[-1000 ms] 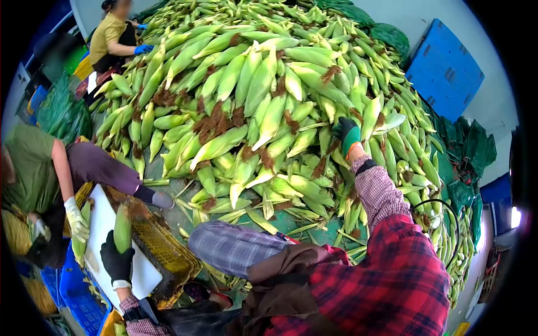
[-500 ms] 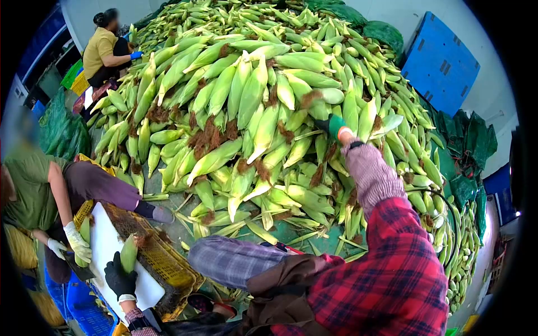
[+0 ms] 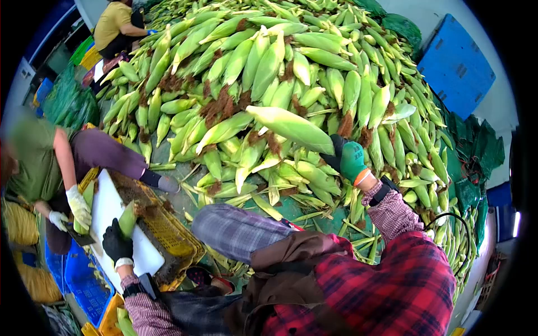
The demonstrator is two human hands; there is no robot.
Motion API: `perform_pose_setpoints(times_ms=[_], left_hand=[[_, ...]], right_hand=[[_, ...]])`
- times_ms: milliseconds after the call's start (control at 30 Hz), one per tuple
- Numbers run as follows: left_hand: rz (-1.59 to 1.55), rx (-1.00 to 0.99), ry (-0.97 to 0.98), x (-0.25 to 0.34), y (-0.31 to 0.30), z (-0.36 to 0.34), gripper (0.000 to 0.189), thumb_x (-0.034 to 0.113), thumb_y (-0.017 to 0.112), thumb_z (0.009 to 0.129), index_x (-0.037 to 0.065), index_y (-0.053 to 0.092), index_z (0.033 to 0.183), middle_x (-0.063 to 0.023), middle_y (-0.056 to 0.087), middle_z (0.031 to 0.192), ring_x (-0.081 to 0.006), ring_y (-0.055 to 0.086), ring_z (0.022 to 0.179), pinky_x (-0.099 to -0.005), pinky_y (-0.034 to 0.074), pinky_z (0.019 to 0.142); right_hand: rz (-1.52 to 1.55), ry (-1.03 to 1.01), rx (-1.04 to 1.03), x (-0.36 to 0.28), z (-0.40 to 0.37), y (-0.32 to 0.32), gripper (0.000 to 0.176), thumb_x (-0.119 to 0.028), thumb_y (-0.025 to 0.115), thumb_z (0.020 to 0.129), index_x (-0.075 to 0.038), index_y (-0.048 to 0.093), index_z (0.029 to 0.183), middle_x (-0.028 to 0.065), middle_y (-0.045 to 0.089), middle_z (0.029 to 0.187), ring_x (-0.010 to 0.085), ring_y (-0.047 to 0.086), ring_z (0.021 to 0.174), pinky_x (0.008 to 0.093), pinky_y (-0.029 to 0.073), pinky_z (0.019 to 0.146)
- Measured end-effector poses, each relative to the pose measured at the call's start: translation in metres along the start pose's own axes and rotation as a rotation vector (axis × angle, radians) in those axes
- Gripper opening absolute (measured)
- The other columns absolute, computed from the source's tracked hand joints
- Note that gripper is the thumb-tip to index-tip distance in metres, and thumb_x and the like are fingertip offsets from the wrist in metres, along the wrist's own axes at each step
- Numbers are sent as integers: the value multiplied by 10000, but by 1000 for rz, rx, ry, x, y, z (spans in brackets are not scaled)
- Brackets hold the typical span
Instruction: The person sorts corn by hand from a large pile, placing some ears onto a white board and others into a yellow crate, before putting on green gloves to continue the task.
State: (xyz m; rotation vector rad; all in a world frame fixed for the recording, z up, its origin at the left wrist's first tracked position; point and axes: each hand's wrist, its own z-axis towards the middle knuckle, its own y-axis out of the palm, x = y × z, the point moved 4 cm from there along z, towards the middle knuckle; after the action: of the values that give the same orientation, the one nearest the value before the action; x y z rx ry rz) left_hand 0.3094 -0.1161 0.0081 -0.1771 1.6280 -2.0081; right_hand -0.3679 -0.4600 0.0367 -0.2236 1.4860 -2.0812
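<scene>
My right hand [image 3: 348, 158], in a green and black glove, grips one end of an ear of corn [image 3: 291, 127] in its husk. That ear is raised in front of the big corn pile [image 3: 269, 61], its pale end pointing left. On the left, my black-gloved left hand [image 3: 116, 244] is closed around another husked-on ear of corn [image 3: 128, 219], brown silk at its top. This second ear is over a white cutting board [image 3: 140, 252]. Beside the board, a co-worker's white-gloved hand [image 3: 78, 207] holds an ear of corn, and a dark blade [image 3: 84, 239] shows near it.
Under the board is a yellow crate [image 3: 179, 241] with brown silk in it. Blue crates [image 3: 84, 280] stand at the lower left. Another person [image 3: 115, 28] sits by the pile at the upper left. A blue pallet [image 3: 457, 67] leans at the right wall.
My right hand has drawn back from the pile toward me, lifting an ear of corn out. My left hand stays at the board with its ear. The view has shifted slightly.
</scene>
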Motion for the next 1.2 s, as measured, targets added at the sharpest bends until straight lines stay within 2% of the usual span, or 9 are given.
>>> perform_pose_setpoints(times_ms=[367, 567, 733, 833, 867, 933, 1033, 1133, 1200], left_hand=[[-326, 299, 362, 163, -131, 42, 904, 280, 847, 712, 130, 469, 1520, -226, 452, 1537, -411, 430, 1424, -548, 327, 1185], [-421, 155, 460, 188, -136, 28, 862, 216, 841, 654, 95, 524, 1447, -187, 617, 1292, -424, 566, 1215, -548, 427, 1063], [-320, -12, 218, 134, -98, 11, 834, 219, 865, 613, 79, 556, 1375, -181, 655, 1130, -404, 623, 1053, -506, 488, 891], [-249, -44, 105, 87, -80, -7, 818, 207, 857, 592, 77, 563, 1344, -168, 649, 1081, -391, 622, 1007, -494, 491, 857], [-233, -64, 52, 72, -75, -12, 838, 207, 866, 578, 77, 560, 1347, -167, 649, 1075, -390, 623, 1002, -497, 495, 849], [-216, -86, -33, 50, -72, -22, 882, 208, 885, 542, 80, 558, 1351, -170, 647, 1062, -390, 623, 990, -509, 499, 839], [-232, -108, -108, 21, -52, -34, 887, 185, 883, 535, 94, 557, 1355, -182, 654, 1133, -397, 624, 1062, -501, 499, 905], [-202, -79, -97, 11, -44, -39, 876, 158, 874, 544, 95, 558, 1359, -187, 641, 1207, -397, 604, 1136, -499, 480, 963], [-189, -82, -151, 13, -54, -33, 865, 135, 864, 551, 96, 558, 1360, -185, 627, 1254, -395, 587, 1176, -498, 467, 985]], right_hand=[[352, -516, -121, -211, 55, 34, 462, -390, 783, 789, -40, 641, 1054, 191, 680, 823, 418, 678, 775, 512, 523, 668], [622, -760, -200, -304, 67, 52, 561, -327, 763, 832, -49, 616, 1297, 218, 709, 1003, 423, 682, 937, 488, 542, 826], [891, -356, -461, -266, 95, 143, 607, -449, 727, 912, -31, 605, 1336, 248, 715, 1112, 430, 688, 999, 451, 548, 873], [805, 127, -642, -190, 120, 244, 468, -317, 721, 943, -20, 627, 1291, 95, 716, 1064, 181, 689, 902, 331, 545, 803], [1464, 541, -641, -173, 116, 258, 350, -314, 654, 985, -59, 658, 1225, 69, 701, 992, 183, 668, 830, 339, 537, 746], [1748, 383, -711, -102, 141, 374, 263, -286, 500, 1060, -108, 623, 1211, 43, 634, 882, 229, 607, 693, 340, 524, 664], [1605, 1235, -412, -61, 177, 416, 339, -225, 563, 1025, -66, 556, 1324, 119, 656, 1024, 278, 661, 843, 418, 579, 769], [1914, 1049, -522, -93, 198, 372, 801, -170, 731, 909, -158, 320, 1597, 165, 533, 1500, 358, 636, 1173, 513, 536, 998], [1668, 835, -488, -95, 203, 381, 595, -365, 693, 956, -162, 507, 1484, 139, 610, 1431, 359, 610, 1223, 527, 457, 1080]])
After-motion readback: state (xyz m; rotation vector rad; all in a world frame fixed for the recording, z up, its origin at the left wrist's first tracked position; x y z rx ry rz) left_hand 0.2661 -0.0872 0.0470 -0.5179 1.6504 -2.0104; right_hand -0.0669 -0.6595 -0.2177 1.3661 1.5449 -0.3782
